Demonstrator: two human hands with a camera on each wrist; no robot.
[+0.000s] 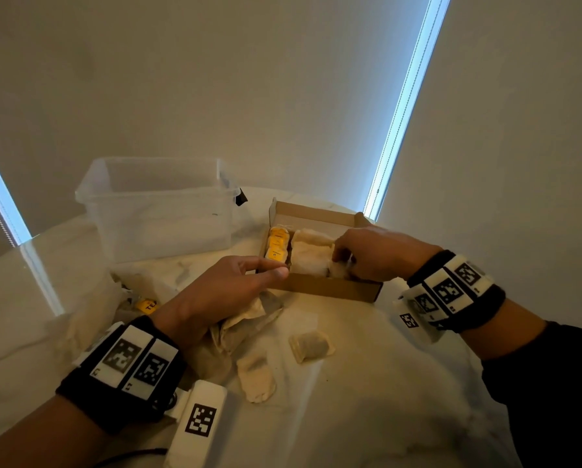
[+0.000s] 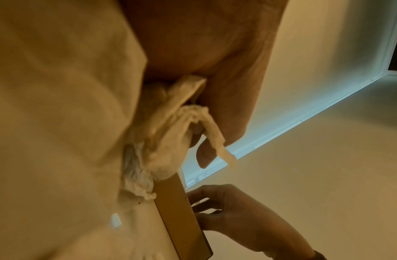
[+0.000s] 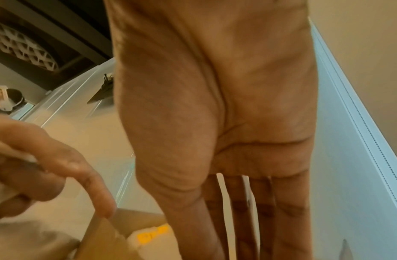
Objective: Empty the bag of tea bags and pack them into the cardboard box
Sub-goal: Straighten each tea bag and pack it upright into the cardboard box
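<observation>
Table (image 1: 367, 383): we see loose tea bags (image 1: 311, 346) lying near the front.
Tub (image 1: 157, 207): clear plastic, behind, left of the box.
Cardboard box (image 1: 333, 288): open, with rows of tea bags inside.
Left hand (image 1: 228, 292): we watch it clutch several tea bags, just beside the box's near wall.
Right hand (image 1: 374, 253): fingers straight, pressing bags down inside the box.

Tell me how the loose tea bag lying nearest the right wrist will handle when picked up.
The tea bag is probably light and floppy: it is a thin, flat paper pouch. It likely crumples, as those in the left hand have. It looks unlikely to roll.
</observation>
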